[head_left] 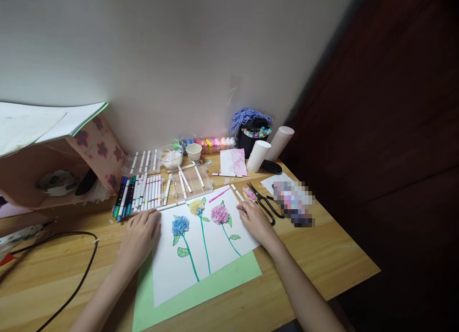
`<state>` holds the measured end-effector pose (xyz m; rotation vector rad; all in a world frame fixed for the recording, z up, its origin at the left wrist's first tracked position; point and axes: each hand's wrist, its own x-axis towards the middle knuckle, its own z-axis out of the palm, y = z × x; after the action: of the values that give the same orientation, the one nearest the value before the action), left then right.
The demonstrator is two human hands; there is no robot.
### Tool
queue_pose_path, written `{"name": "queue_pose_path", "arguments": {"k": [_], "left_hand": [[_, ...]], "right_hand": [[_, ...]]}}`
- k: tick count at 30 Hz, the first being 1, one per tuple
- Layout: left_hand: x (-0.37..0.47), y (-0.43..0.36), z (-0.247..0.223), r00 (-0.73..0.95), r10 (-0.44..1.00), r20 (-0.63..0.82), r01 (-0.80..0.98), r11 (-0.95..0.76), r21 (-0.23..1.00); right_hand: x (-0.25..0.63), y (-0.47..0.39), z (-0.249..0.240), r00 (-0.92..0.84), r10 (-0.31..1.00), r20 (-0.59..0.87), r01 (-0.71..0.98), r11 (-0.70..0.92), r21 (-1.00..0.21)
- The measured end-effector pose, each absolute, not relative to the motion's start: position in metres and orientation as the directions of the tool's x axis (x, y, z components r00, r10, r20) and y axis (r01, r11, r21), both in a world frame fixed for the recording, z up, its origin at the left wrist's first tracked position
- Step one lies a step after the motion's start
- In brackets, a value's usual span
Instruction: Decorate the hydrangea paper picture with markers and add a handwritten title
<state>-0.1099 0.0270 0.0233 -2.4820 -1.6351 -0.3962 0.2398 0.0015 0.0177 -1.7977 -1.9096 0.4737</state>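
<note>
The drawing [195,248] is lying on green paper [229,276] while the left hand [142,228] and right hand [256,222] are resting open at its sides.

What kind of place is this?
It looks like a craft table, maybe at home: there's white paper with blue, yellow and pink flowers on green stems, a row of white-barreled markers, and black-handled metal scissors.

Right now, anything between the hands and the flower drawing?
Nothing visible. Left hand and right hand are at the flower drawing's side edges. The pink stick lies near its top edge, clear of both; the scissors sit right of the right hand.
</note>
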Motion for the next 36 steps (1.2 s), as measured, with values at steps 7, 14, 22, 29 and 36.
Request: {"name": "queue_pose_path", "arguments": {"k": [7,14,22,29,36], "left_hand": [[-0.092,0.033,0.031,0.488,0.812,0.320,0.833,-0.543,0.108],[-0.082,0.023,0.020,0.502,0.793,0.346,0.764,-0.594,0.253],[-0.099,0.028,0.010,0.304,0.917,0.257,0.782,-0.394,0.482],[-0.102,0.030,0.013,0.211,0.949,0.235,0.811,-0.304,0.500],[-0.097,0.028,0.009,0.209,0.942,0.261,0.810,-0.317,0.493]], "right_hand": [[0.222,0.057,0.023,-0.323,0.927,0.189,0.878,0.368,-0.307],[0.210,0.089,0.022,-0.429,0.895,0.117,0.859,0.445,-0.254],[0.246,0.084,0.037,-0.296,0.941,0.166,0.882,0.336,-0.330],[0.271,0.068,0.028,0.029,0.964,0.264,0.927,0.073,-0.369],[0.264,0.059,0.011,0.056,0.959,0.278,0.922,0.057,-0.382]]}}
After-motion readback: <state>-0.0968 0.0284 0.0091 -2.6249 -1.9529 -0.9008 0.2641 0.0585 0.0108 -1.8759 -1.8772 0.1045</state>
